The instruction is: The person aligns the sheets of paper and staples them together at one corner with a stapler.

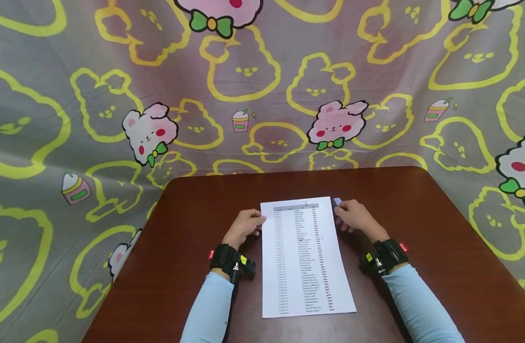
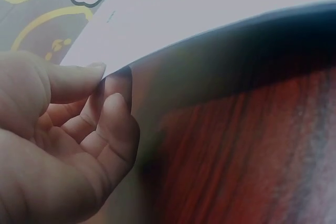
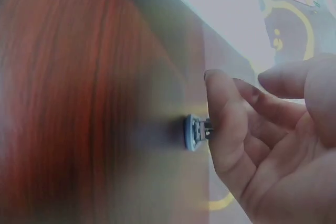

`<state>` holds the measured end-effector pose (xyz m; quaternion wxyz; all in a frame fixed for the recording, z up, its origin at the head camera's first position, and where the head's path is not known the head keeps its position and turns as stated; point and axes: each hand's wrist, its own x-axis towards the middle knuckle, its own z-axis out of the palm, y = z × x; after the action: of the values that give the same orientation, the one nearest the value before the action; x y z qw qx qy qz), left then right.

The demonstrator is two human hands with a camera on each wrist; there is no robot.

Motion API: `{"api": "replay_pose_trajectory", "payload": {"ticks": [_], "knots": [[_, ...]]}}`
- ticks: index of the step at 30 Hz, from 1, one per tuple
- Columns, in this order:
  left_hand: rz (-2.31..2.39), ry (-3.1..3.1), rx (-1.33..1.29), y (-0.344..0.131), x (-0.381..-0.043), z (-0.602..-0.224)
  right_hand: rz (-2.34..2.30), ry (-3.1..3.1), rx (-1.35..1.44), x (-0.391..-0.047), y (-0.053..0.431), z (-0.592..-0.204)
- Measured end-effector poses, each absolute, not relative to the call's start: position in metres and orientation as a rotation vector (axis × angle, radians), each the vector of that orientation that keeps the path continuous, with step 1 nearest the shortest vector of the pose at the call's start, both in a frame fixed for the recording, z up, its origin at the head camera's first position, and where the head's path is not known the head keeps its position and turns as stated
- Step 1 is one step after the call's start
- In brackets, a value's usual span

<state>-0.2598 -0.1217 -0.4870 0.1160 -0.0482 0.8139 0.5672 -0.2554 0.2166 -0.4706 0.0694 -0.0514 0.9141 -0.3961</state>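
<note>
A white sheet of paper (image 1: 305, 267) printed with columns of text lies over the table's middle. Its left edge is pinched between the thumb and fingers of my left hand (image 1: 244, 224). In the left wrist view, the paper (image 2: 210, 3) bows up above the tabletop, with shadow underneath. Beside the upper right edge is my right hand (image 1: 354, 216), its fingers loosely bent. The right wrist view shows a gap between thumb and forefinger. Just behind those fingers is a small blue-grey object with metal parts (image 3: 193, 132), partly hidden; its kind is unclear.
The dark reddish-brown wooden table (image 1: 194, 205) has rounded far corners. Right behind it hangs a grey curtain (image 1: 284, 81) with yellow outlines and cartoon animals. Each wrist wears a black strap with a camera (image 1: 384, 257).
</note>
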Motion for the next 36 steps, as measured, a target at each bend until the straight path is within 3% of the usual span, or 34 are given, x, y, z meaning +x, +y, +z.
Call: {"api": "replay_pose_trajectory", "payload": {"ticks": [12,22,36], "knots": [[1.665,2.289,-0.127,-0.117,-0.263,-0.48,-1.258,2.69,-0.262,-0.257,0.22,-0.467],[1.488,2.257,-0.056,-0.111,-0.258,-0.478,-1.112,2.599,-0.141,-0.251,0.226,-0.482],[1.437,2.278,-0.016,-0.081,-0.259,-0.483,-0.869,2.642,0.027,-0.252,0.239,-0.474]]}}
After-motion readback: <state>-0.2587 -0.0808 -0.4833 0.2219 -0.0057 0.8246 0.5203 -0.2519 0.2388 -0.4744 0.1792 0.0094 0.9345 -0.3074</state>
